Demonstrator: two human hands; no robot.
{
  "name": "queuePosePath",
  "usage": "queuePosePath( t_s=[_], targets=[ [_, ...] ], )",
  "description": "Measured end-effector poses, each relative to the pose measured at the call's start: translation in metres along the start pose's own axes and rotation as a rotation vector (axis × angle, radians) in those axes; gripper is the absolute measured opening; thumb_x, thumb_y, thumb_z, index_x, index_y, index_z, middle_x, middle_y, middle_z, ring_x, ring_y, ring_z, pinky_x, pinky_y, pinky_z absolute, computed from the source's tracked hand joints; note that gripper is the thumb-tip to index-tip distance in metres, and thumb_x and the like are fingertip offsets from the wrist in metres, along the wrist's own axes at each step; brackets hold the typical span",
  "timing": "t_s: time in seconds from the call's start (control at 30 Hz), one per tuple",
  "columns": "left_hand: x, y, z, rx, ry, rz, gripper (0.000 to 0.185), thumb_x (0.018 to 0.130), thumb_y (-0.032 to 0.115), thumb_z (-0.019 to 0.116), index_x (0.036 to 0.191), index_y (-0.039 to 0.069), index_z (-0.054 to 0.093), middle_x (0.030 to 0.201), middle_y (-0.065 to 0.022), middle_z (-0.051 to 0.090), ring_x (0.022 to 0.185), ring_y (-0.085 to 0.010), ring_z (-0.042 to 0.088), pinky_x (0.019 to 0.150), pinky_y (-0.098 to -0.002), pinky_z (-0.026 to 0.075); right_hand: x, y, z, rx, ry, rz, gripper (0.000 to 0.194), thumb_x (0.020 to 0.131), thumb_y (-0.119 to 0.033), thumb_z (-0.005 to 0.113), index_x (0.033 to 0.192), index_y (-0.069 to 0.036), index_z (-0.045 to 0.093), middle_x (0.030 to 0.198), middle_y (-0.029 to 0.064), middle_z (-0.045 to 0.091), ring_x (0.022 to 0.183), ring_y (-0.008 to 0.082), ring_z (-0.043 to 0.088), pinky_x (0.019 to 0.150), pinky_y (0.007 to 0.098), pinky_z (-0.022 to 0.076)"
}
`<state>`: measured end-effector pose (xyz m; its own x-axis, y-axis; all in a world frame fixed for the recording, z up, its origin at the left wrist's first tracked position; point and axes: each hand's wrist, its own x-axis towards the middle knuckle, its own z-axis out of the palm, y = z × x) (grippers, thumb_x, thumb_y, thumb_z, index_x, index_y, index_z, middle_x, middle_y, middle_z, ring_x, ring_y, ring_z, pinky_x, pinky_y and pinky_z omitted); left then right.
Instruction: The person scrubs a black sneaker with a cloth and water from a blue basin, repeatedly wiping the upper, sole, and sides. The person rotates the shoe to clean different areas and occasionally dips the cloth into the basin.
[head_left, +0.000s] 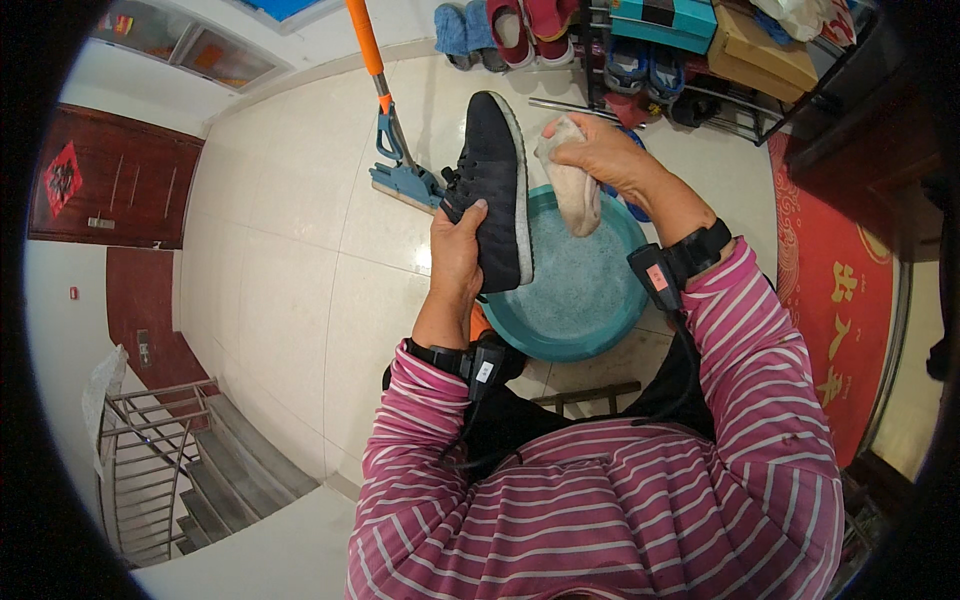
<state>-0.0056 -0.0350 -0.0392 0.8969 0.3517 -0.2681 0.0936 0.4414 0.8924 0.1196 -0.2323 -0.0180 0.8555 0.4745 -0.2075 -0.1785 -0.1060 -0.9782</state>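
My left hand (459, 247) grips a black lace-up sneaker (491, 157) near its ankle opening, toe pointing away from me. The shoe's white sole faces right, toward my other hand. In my right hand (607, 154) is a bunched, damp-looking whitish cloth (576, 191), its lower end hanging down. Both are held over or beside a teal plastic basin (592, 346). Cloudy, foamy water (581, 277) fills much of the basin, and the shoe hides part of its left rim. A gap separates the cloth from the shoe.
A squeeze mop (405, 161) with an orange handle stands left of the shoe. Ahead are a shoe rack (724, 105), blue slippers (465, 34) and red shoes (529, 34). A red doormat (832, 315) lies to the right. Stairs (232, 465) with a metal railing (146, 457) descend at lower left.
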Motion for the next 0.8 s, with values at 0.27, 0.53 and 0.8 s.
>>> queuePosePath(
  t_s=[0.27, 0.53, 0.8],
  targets=[
    [0.004, -0.006, 0.006, 0.006, 0.017, 0.015, 0.024, 0.091, 0.0, 0.059, 0.114, -0.002, 0.063, 0.106, -0.0112, 0.069, 0.087, -0.0189, 0.068, 0.079, -0.0297, 0.056, 0.007, 0.007, 0.007, -0.14, 0.024, -0.212, 0.026, 0.082, -0.015, 0.066, 0.107, -0.008, 0.066, 0.091, 0.0049, 0.068, 0.077, 0.0143, 0.063, 0.071, 0.0283, 0.0501],
    [0.0, -0.014, 0.019, 0.096, -0.002, 0.059, 0.028, 0.091, 0.001, 0.059, 0.118, -0.002, 0.062, 0.11, -0.0112, 0.068, 0.091, -0.0188, 0.067, 0.082, -0.0294, 0.054, 0.014, 0.024, 0.013, -0.601, 0.261, -0.473, 0.028, 0.082, -0.019, 0.069, 0.104, -0.005, 0.061, 0.093, 0.0169, 0.068, 0.083, 0.0322, 0.067, 0.072, 0.0383, 0.0515],
    [-0.005, -0.015, 0.026, -0.015, -0.046, 0.019, 0.027, 0.091, 0.0, 0.058, 0.118, -0.002, 0.062, 0.11, -0.0114, 0.068, 0.091, -0.0189, 0.067, 0.081, -0.0304, 0.055, 0.009, 0.032, 0.014, -0.655, 0.199, -0.513, 0.02, 0.083, -0.017, 0.068, 0.097, -0.005, 0.06, 0.088, 0.0164, 0.063, 0.082, 0.0357, 0.064, 0.071, 0.0423, 0.0499]
  ],
)
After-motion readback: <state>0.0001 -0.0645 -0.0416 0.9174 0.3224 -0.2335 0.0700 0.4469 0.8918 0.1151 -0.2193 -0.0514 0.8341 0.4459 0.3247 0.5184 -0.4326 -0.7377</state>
